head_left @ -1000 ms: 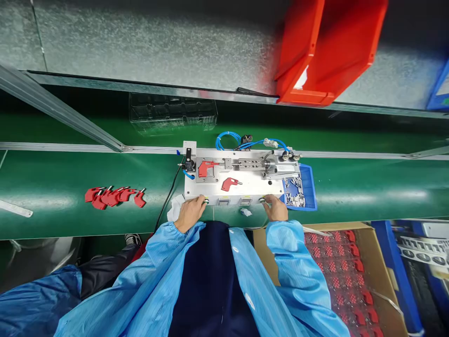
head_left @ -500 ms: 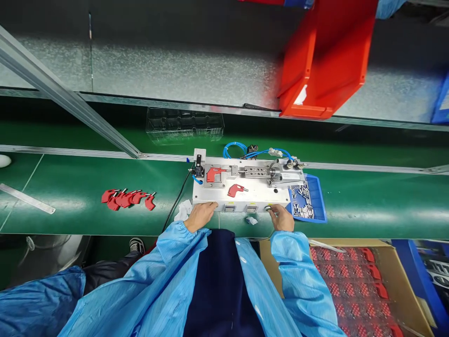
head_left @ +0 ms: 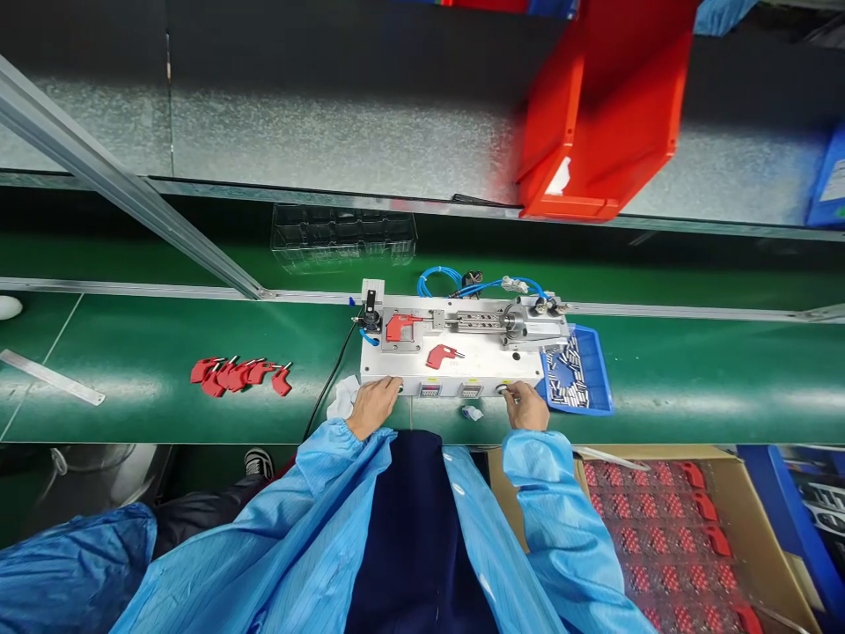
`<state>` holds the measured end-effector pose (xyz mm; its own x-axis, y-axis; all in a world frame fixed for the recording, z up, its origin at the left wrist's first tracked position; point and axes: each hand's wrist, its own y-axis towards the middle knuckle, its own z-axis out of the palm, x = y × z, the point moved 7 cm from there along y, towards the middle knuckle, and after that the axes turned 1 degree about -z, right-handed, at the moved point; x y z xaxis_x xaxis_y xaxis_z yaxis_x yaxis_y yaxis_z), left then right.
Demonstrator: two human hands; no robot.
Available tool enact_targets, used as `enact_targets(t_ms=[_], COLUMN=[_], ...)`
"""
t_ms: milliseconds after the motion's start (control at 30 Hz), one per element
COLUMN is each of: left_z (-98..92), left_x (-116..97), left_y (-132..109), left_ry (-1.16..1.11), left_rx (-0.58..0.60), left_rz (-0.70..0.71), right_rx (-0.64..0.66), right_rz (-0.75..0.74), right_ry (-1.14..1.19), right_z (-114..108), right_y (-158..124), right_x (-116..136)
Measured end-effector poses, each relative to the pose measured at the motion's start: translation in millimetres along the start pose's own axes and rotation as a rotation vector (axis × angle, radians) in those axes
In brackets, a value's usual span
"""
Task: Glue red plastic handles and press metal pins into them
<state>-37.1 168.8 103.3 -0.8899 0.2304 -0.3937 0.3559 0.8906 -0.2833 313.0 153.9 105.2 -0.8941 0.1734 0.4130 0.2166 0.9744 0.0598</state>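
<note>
A white and metal machine (head_left: 422,359) stands on the green bench. My left hand (head_left: 375,406) rests at its front left corner, fingers together by a button there. At the front right, my right hand (head_left: 526,407) has its fingertips on a round button (head_left: 502,388). One red part (head_left: 400,328) sits in the machine's fixture, its tip toward the metal slide. Another red part (head_left: 444,356) with a metal pin lies on the machine's top. Several red parts (head_left: 238,375) with pins lie in a row on the bench at the left.
A blue tray (head_left: 602,379) of metal pins touches the machine's right side. A red bin (head_left: 581,207) juts from the shelf above. Clear plastic trays (head_left: 343,233) lie behind; a carton (head_left: 769,537) of red parts stands lower right. A person's blue sleeve (head_left: 79,563) is lower left.
The view has shifted slightly. My left hand's fingers have moved a little off the machine's front left edge, showing a button. My right hand stays at its button.
</note>
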Motion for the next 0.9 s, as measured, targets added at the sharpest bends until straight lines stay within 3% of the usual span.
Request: enact_targets(t_ms=[233,400,567,667,733,833,900], left_z=[-28.3,-49.2,-52.4,-53.4,-51.3,-44.7,-42.3], left_x=[-15,-65,-103,-93,-76,-36,3], left_y=[1,26,66,78,69,29,-4], left_ry=[-0.03,-0.045,-0.029,-0.058,-0.104,-0.196,-0.247], left_rx=[0.0,-0.056,-0.086,-0.09,-0.098,-0.138,-0.197], left_rz=[0.101,0.226,0.168,0.124,0.111,0.073,-0.018], right_rx=[-0.21,-0.37,-0.446,-0.498,-0.502,-0.479,-0.486], right_rz=[-0.068,-0.184,-0.235,-0.279,-0.277,-0.257,-0.248], right_ry=[0.003,0.039,0.121,0.187,0.222,0.233,0.222], right_z=[-8,-9,-9,-5,1,10,13], right_y=[-22,-16,-8,-6,-3,-1,-1], right_x=[20,39,44,41,37,32,32])
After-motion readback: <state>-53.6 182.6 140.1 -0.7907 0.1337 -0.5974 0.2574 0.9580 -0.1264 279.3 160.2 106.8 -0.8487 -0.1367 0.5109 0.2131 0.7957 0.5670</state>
